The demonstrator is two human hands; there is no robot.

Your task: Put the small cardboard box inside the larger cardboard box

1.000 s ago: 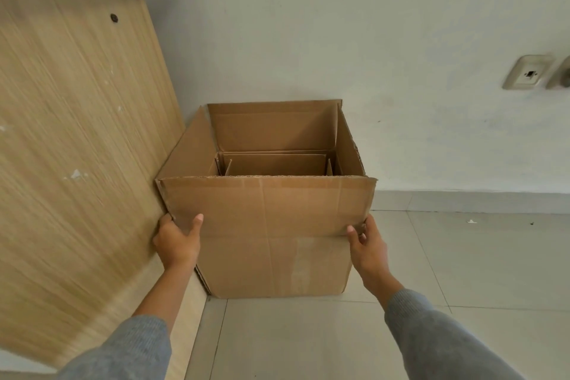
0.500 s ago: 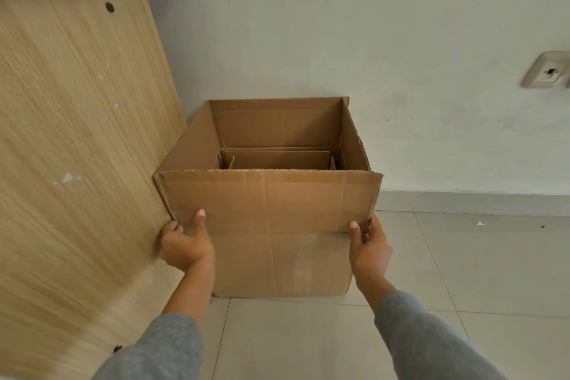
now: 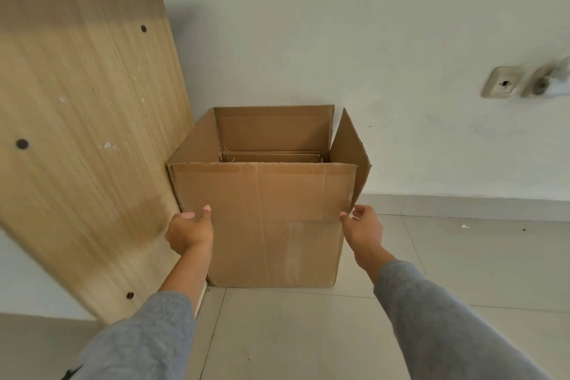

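Observation:
The larger cardboard box (image 3: 277, 250) stands open on the floor against the wall, with its flaps raised. Inside it, only the top rim of the small cardboard box (image 3: 271, 158) shows above the front flap (image 3: 262, 191); the remainder is hidden. My left hand (image 3: 189, 230) is at the flap's lower left corner, thumb on the front face and fingers around the edge. My right hand (image 3: 362, 224) pinches the flap's lower right corner between thumb and fingers. Both grey sleeves reach in from below.
A wooden desk side panel (image 3: 86, 148) stands close against the box's left side. A white wall is behind the box, with two sockets (image 3: 502, 82) at the right. Light floor tiles (image 3: 462, 271) stretch to the right and front of the box.
The front flap now stands upright and hides more of the small box. My hands have stayed at the flap's lower corners. My view has pulled back and tilted, showing more of the desk.

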